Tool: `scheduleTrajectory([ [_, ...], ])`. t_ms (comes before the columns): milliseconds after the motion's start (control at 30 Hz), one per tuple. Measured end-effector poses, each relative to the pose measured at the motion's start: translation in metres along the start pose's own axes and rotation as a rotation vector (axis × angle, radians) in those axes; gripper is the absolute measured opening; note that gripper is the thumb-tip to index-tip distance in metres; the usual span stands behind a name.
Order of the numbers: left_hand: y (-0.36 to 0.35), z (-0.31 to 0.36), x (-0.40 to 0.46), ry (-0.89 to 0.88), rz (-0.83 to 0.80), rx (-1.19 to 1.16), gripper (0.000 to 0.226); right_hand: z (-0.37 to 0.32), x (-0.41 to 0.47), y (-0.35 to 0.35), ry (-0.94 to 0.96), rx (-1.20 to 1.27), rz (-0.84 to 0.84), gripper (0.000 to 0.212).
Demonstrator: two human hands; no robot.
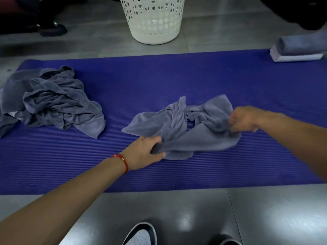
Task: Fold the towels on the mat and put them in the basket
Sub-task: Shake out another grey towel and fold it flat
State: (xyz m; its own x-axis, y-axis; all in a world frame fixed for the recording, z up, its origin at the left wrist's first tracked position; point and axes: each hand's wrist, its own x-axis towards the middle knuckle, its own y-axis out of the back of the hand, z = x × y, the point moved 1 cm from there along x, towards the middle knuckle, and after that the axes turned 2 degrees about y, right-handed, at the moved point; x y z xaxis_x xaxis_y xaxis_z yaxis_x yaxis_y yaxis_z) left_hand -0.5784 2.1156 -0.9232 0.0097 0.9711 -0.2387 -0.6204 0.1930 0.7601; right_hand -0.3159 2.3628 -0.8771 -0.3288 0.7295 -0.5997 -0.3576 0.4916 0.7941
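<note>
Grey floor tiles (265, 218) under a ribbed purple mat (177, 76), with both hands on one crumpled towel (185, 131).

That grey towel lies bunched and twisted near the middle of the mat. The left hand (143, 152), with a red cord bracelet (122, 161) at the wrist, grips the towel's near edge, fingers curled round a fold. The right hand (244, 119) pinches the towel's right end, slightly blurred. A heap of more grey towels (49, 101) sits well apart on the mat's left end. A white perforated basket (152, 20) stands on the floor beyond the mat. Folded towels (299, 48) lie at the mat's far right corner. Two shoes (141, 234) show at the bottom edge.
</note>
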Motion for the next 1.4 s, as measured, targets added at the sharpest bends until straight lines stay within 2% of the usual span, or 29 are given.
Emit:
scheduleTrajectory([
  [67, -0.011, -0.006, -0.007, 0.048, -0.199, 0.01, 0.018, -0.015, 0.001, -0.014, 0.098, -0.038, 0.112, 0.026],
  [133, -0.021, -0.017, -0.011, 0.114, -0.258, -0.087, 0.039, -0.037, 0.0, -0.021, 0.284, 0.015, 0.206, 0.034],
  [200, -0.022, -0.033, -0.008, 0.207, -0.079, -0.155, 0.054, -0.064, -0.004, -0.025, 0.478, 0.076, 0.136, 0.051],
  [267, -0.018, -0.054, 0.002, 0.277, 0.123, 0.042, 0.059, -0.088, -0.012, -0.027, 0.614, 0.047, 0.047, 0.064],
  [300, -0.015, -0.065, 0.007, 0.321, 0.16, 0.155, 0.062, -0.099, -0.017, -0.029, 0.657, 0.003, 0.021, 0.066],
  [367, -0.009, -0.089, 0.02, 0.401, 0.132, 0.286, 0.072, -0.114, -0.023, -0.035, 0.697, -0.073, -0.018, 0.067],
  [467, -0.003, -0.114, 0.038, 0.466, 0.063, 0.208, 0.082, -0.121, -0.03, -0.045, 0.728, -0.124, -0.043, 0.065],
  [533, -0.002, -0.123, 0.044, 0.427, 0.116, 0.148, 0.071, -0.116, -0.032, -0.051, 0.726, -0.143, -0.039, 0.064],
  [667, 0.01, -0.112, 0.037, 0.34, 0.39, -0.025, 0.022, -0.098, -0.034, -0.05, 0.677, -0.097, -0.007, 0.061],
  [733, 0.029, -0.088, 0.034, 0.241, 0.512, -0.154, 0.017, -0.091, -0.025, -0.045, 0.625, -0.008, 0.052, 0.062],
  [833, 0.069, -0.047, 0.035, 0.088, 0.576, -0.266, 0.016, -0.095, -0.013, -0.03, 0.59, 0.217, 0.147, 0.074],
  [933, 0.108, -0.009, 0.035, -0.044, 0.583, -0.305, 0.016, -0.123, -0.019, -0.003, 0.642, 0.68, 0.139, 0.088],
  [1033, 0.127, 0.022, 0.032, -0.051, 0.558, -0.44, 0.019, -0.16, -0.032, 0.026, 0.723, 0.998, 0.088, 0.094],
  [1100, 0.128, 0.033, 0.031, -0.026, 0.52, -0.532, 0.023, -0.173, -0.036, 0.035, 0.719, 1.089, 0.063, 0.076],
  [1200, 0.12, 0.028, 0.029, -0.005, 0.505, -0.695, 0.033, -0.174, -0.04, 0.038, 0.677, 1.231, 0.071, 0.026],
  [1267, 0.108, 0.017, 0.026, 0.022, 0.473, -0.73, 0.049, -0.165, -0.041, 0.038, 0.625, 1.336, 0.046, 0.022],
  [1333, 0.09, 0.01, 0.023, 0.07, 0.36, -0.565, 0.065, -0.154, -0.042, 0.039, 0.605, 1.417, 0.004, 0.023],
  [1400, 0.07, 0.009, 0.022, 0.083, 0.242, -0.446, 0.069, -0.143, -0.041, 0.04, 0.585, 1.472, -0.016, 0.023],
])
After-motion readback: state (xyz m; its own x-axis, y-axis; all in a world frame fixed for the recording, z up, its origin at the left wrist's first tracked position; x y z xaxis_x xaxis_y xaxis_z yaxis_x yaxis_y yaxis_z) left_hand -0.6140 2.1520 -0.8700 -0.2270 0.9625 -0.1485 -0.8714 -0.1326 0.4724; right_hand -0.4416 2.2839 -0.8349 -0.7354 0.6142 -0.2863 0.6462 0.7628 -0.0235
